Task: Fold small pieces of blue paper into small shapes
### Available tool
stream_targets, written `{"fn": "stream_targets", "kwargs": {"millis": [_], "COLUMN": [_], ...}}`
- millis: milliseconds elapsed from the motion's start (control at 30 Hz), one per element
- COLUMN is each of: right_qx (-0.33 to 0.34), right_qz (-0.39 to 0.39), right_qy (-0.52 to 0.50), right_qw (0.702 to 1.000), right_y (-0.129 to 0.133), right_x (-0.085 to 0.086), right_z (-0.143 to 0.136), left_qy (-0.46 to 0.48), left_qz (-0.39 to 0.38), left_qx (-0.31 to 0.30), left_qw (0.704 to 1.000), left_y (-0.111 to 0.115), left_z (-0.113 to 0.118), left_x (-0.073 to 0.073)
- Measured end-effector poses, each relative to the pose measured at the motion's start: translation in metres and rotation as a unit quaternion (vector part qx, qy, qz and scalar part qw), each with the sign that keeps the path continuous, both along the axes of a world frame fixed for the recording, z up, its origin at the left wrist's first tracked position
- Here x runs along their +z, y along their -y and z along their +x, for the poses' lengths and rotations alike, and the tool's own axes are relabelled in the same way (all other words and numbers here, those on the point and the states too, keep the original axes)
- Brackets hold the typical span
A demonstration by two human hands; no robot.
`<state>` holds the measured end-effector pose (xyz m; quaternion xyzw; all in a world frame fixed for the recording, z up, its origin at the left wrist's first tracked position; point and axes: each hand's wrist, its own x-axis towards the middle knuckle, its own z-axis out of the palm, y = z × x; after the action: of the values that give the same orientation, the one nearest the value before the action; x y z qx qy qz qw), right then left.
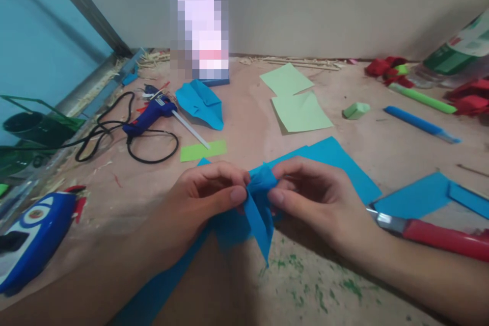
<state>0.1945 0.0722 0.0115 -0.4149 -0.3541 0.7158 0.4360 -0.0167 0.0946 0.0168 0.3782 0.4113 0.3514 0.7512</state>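
Blue folded paper (262, 209) is positioned above the tabletop (244, 127), pinched between your left hand's (214, 188) thumb and fingers at one side and your right hand's (305, 188) at the other.

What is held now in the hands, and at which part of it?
A folded blue paper, gripped near its top by both left and right hand; its point hangs down.

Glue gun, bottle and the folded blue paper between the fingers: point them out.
Glue gun (147, 117): head view, on its blue body.
Bottle (447, 57): head view, on its label.
Folded blue paper (261, 220): head view, on its hanging lower part.
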Motion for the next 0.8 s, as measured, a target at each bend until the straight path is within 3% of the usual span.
{"fn": "stream_targets", "kwargs": {"millis": [133,233,367,467,567,800], "right_qx": [-0.052,-0.066,-0.045,-0.023,-0.027,-0.018], "right_qz": [0.028,0.116,0.267,0.328,0.326,0.241], "right_qy": [0.005,0.059,0.172,0.195,0.196,0.182], "right_qw": [0.998,0.989,0.947,0.924,0.924,0.953], "right_y": [0.0014,0.001,0.0007,0.0002,-0.0006,-0.0007], "right_x": [-0.0006,0.0005,0.0052,0.0074,0.0066,0.0035], "right_z": [-0.0031,-0.0022,0.0017,0.0038,0.0048,0.0043], "left_qy": [-0.01,-0.02,-0.029,-0.035,-0.039,-0.094], "left_qz": [0.03,0.049,0.075,0.081,0.089,0.117], "left_qx": [0.006,0.006,0.0,0.003,-0.003,-0.009], "left_qw": [0.999,0.999,0.997,0.996,0.995,0.989], "left_y": [0.0015,0.0025,0.0026,0.0023,0.0019,0.0009], "left_z": [0.0004,0.0007,0.0006,0.0012,0.0026,0.004], "left_x": [-0.0019,-0.0033,-0.0038,-0.0035,-0.0033,-0.0017]}}
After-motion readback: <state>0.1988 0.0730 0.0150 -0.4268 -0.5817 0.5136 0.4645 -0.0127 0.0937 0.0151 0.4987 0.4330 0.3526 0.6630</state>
